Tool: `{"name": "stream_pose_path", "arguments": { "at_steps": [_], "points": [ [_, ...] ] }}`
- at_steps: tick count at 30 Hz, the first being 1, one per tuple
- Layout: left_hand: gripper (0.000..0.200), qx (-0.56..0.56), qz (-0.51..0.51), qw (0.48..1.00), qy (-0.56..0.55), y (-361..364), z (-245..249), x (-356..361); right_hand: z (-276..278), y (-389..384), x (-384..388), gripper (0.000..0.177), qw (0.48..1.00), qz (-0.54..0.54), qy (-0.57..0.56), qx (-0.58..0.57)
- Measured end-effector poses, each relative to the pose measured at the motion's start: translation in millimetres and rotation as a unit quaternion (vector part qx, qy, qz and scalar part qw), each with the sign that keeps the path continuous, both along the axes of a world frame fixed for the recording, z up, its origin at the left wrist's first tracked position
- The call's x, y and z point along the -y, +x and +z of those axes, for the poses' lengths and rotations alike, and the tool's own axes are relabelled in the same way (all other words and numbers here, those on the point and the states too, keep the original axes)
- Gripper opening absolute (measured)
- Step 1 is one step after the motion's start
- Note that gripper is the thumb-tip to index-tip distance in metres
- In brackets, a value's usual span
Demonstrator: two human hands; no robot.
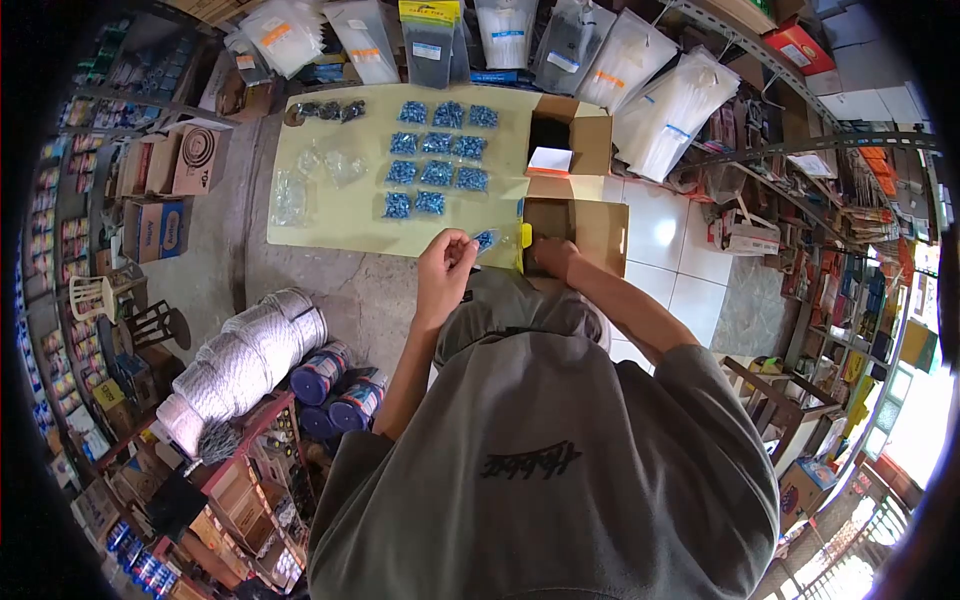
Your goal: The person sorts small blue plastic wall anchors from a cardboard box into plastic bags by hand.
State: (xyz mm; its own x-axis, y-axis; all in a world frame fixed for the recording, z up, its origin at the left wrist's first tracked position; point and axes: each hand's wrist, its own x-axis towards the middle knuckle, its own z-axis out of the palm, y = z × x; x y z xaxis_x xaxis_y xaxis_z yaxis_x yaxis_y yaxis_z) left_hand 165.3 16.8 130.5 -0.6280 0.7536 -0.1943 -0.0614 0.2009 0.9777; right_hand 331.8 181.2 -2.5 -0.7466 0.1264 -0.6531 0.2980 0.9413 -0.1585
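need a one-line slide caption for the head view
Left hand holding a bag of blue pieces, right hand in an open box, more bags on the table.

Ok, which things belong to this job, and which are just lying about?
Probably the job:
blue-filled bag in left hand
similar small bags on the table
nearer open box, right hand inside

Probably just lying about:
white roll
blue buckets
pale chair

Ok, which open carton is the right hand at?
The nearer carton: the right hand is at its opening. No hand is at the farther carton, where a white piece shows.
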Motion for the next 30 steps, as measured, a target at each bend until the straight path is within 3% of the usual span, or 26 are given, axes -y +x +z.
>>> {"name": "stream_pose_path", "arguments": {
  "at_steps": [7, 14, 16, 17, 19, 23, 25, 26, 28, 30],
  "points": [
    [0.009, -0.015, -0.025, 1.000, -0.011, -4, -2, -1, 14, -7, -3, 0.026, 0.998, -0.046, -0.036, -0.007],
    [0.010, -0.017, -0.044, 0.999, -0.007, -6, -5, -7, 15, -6, -7, 0.024, 0.998, -0.037, 0.003, -0.044],
    [0.010, -0.020, -0.047, 0.999, -0.009, -5, -6, -10, 28, 7, -7, 0.023, 0.975, -0.129, -0.041, -0.177],
    [0.010, -0.010, -0.036, 0.999, -0.004, -4, -7, -12, 44, 11, -10, 0.023, 0.975, -0.129, -0.041, -0.176],
    [0.010, 0.000, -0.024, 1.000, 0.002, -1, -7, -16, 81, 18, -18, 0.026, 0.918, -0.253, -0.189, -0.242],
    [0.011, -0.004, -0.055, 0.998, -0.001, 3, -6, -23, 122, 21, -23, 0.028, 0.857, -0.375, -0.282, -0.213],
    [0.011, -0.006, -0.073, 0.997, 0.003, 7, -5, -29, 139, 27, -23, 0.025, 0.728, -0.494, -0.422, -0.220],
    [0.011, -0.006, -0.075, 0.997, 0.004, 9, -3, -33, 147, 28, -23, 0.025, 0.727, -0.495, -0.421, -0.221],
    [0.012, -0.044, -0.110, 0.993, -0.017, 12, 1, -38, 160, 29, -22, 0.020, 0.621, -0.521, -0.508, -0.291],
    [0.012, -0.052, -0.128, 0.990, -0.016, 16, 6, -43, 167, 30, -22, 0.019, 0.605, -0.524, -0.512, -0.311]
  ]
}}
